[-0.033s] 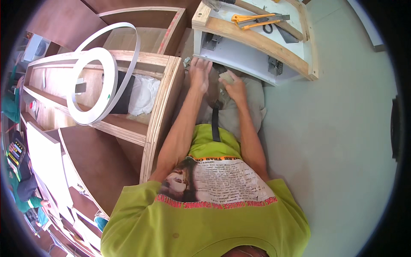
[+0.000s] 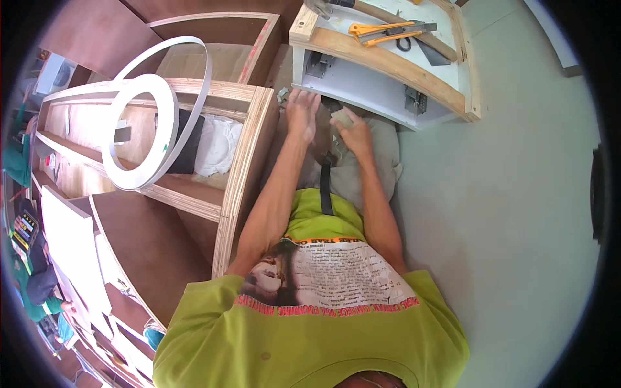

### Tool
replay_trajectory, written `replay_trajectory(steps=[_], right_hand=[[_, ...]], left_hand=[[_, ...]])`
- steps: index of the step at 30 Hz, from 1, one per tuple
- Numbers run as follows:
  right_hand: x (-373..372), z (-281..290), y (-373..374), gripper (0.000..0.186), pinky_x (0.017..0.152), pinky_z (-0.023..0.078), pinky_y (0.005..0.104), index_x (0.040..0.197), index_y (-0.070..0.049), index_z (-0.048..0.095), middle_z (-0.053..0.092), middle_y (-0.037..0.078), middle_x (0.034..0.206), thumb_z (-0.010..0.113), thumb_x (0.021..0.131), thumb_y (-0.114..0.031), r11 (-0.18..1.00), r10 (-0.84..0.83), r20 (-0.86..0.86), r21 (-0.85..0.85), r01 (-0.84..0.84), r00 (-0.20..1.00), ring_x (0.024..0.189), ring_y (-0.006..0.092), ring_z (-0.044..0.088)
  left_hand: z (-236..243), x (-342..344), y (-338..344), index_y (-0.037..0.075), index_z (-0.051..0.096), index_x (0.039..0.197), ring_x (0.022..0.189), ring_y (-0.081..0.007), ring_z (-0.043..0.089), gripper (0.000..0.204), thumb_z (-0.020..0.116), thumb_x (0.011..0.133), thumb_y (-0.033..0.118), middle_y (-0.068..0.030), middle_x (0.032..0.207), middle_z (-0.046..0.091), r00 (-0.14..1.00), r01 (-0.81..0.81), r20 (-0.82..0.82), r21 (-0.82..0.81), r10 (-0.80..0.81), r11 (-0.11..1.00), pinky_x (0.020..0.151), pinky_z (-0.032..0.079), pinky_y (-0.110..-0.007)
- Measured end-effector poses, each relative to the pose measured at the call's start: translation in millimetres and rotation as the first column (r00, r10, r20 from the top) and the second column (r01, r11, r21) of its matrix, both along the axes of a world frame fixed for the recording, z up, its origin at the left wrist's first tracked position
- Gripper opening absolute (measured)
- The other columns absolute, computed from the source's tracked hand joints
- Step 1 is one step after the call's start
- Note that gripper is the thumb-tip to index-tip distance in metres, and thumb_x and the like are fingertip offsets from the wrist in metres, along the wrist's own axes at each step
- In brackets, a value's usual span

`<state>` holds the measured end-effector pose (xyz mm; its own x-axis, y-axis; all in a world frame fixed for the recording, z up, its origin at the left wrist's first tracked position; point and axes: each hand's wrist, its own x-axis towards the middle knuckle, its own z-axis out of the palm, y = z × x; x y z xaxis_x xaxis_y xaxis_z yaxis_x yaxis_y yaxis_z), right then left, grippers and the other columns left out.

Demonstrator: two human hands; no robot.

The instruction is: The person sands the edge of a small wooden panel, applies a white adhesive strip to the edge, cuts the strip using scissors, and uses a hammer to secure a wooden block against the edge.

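Observation:
My left hand (image 2: 302, 116) lies with its fingers stretched out, close to the right side of the plywood frame, and holds nothing that I can see. Between the fingers and thumb of my right hand (image 2: 357, 134) is a small pale beige block (image 2: 341, 118). Both hands are above my lap, near the lower edge of a white cabinet box (image 2: 362, 87). Small light chips (image 2: 283, 95) lie just beyond my left fingertips. What is directly under the hands is partly hidden.
On the box's wood-edged top lie a yellow utility knife (image 2: 363, 31), a wooden handle (image 2: 381, 14) and a dark triangular blade (image 2: 432, 54). Metal hinges (image 2: 415, 100) are inside it. To the left, a white edging roll (image 2: 169, 123) rests on the plywood frame (image 2: 249, 149). Grey floor (image 2: 504, 213) extends rightward.

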<state>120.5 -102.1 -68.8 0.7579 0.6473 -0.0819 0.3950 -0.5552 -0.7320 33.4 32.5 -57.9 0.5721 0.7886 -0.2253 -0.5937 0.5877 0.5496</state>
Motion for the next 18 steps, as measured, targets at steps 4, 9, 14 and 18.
replay_trajectory(steps=[4,9,14,18], right_hand=[[-1,-3,-1,0.067,0.086,0.046,0.0429,0.127,-0.013,0.055,0.063,0.021,0.109,0.068,0.072,-0.049,1.000,-0.004,-0.007,0.016,0.004,1.000,0.103,0.0364,0.059],[-2,-1,-2,0.068,0.088,0.046,0.0418,0.126,-0.011,0.055,0.062,0.021,0.111,0.069,0.071,-0.049,1.000,0.003,-0.044,0.020,-0.002,0.999,0.105,0.0353,0.059],[-1,-2,-5,0.067,0.088,0.045,0.0407,0.126,-0.012,0.055,0.060,0.020,0.115,0.069,0.072,-0.049,0.998,0.050,-0.016,0.026,-0.050,0.999,0.107,0.0347,0.057],[2,8,-10,0.065,0.087,0.045,0.0406,0.127,-0.016,0.055,0.059,0.019,0.114,0.069,0.072,-0.049,0.996,0.089,0.054,-0.028,-0.088,0.995,0.106,0.0349,0.057]], left_hand=[[0,-3,-4,0.001,0.037,0.130,0.109,-0.0222,0.054,0.041,0.049,0.092,0.007,-0.0100,0.117,0.053,1.000,-0.021,-0.015,-0.060,0.020,0.998,0.098,0.044,-0.037],[-1,-8,-8,0.000,0.035,0.131,0.112,-0.0235,0.053,0.043,0.050,0.092,0.008,-0.0119,0.120,0.052,0.998,-0.035,-0.058,-0.048,0.032,0.998,0.098,0.044,-0.036],[-5,-13,-8,0.000,0.040,0.129,0.114,-0.0244,0.053,0.040,0.051,0.091,0.008,-0.0121,0.116,0.054,0.998,0.026,-0.048,-0.035,-0.028,0.999,0.098,0.044,-0.036],[-5,-14,-14,0.001,0.045,0.121,0.104,-0.0193,0.056,0.032,0.052,0.092,0.012,-0.0082,0.110,0.056,0.974,0.002,-0.226,0.047,0.009,0.999,0.089,0.047,-0.031]])
